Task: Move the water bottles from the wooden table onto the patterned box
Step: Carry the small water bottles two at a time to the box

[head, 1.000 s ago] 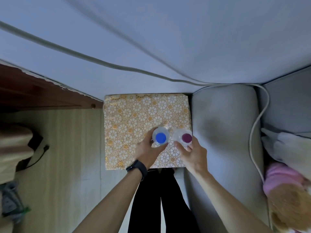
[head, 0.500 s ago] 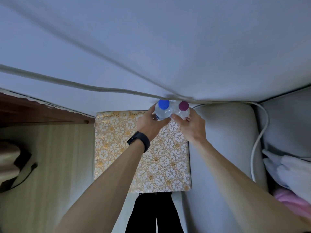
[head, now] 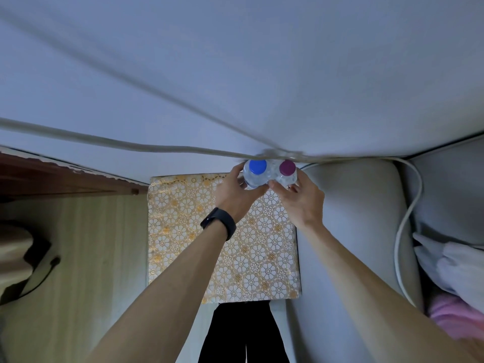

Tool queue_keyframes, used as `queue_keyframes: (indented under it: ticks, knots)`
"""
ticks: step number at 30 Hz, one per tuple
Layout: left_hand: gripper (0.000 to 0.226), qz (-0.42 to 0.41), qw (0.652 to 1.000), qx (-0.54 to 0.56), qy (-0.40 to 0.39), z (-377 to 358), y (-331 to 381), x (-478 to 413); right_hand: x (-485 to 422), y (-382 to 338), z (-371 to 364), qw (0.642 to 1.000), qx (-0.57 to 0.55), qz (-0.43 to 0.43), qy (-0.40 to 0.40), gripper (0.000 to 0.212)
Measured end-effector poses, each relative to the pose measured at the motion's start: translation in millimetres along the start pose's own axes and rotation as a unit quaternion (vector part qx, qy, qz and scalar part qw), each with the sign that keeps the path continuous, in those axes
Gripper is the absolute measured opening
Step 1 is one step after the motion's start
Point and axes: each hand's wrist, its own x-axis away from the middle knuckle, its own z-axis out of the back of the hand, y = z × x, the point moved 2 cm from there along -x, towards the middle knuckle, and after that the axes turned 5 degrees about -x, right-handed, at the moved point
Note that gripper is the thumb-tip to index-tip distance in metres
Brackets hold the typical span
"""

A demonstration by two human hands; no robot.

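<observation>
While both bottles are in your hands, neither counts as placed. Your left grip (head: 235, 197) is curled round the blue-capped bottle (head: 255, 174) and your right grip (head: 298, 203) round the purple-capped bottle (head: 286, 175). The 2 stand upright and touching over the far right corner of the patterned box (head: 183, 244). Whether their bases rest on it is hidden. By my reading, only setting down and letting go remain. The cable (head: 131, 146) along the wall runs just behind the caps, so mind it. The grey cushion (head: 353, 218) butts the box's right edge, and the pale wooden worktop (head: 91, 258) lies left.
</observation>
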Motion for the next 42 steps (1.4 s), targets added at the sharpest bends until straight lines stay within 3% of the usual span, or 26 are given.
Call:
queue_keyframes:
  ticks: [6,12,23,30,36,42]
  knots:
    - [0.093,0.033,0.999,0.022,-0.007,1.0,-5.2,-0.1,0.9,0.2,4.4,0.999,-0.03,-0.024,-0.033,0.058]
    - [0.086,0.037,0.998,-0.009,-0.042,5.5,0.6,14.4,25.5,-2.2,21.9,0.997,-0.016,-0.064,-0.045,0.072]
    - [0.058,0.019,0.988,-0.133,-0.076,99.0,39.1,133.3,168.1,-117.6,62.8,0.996,0.034,-0.063,-0.062,0.024]
    - [0.06,0.017,0.994,-0.104,-0.012,181.1,43.8,251.1,247.1,-201.5,56.9,0.982,0.124,0.069,-0.125,0.022]
    - [0.055,0.106,0.984,-0.083,0.116,236.7,-15.2,342.0,278.5,-241.2,2.0,0.91,0.213,0.225,-0.275,0.028]
    - [0.052,0.24,0.927,-0.017,0.288,252.7,-88.5,466.8,333.6,-240.3,-70.6,0.776,0.29,0.331,-0.453,0.032]
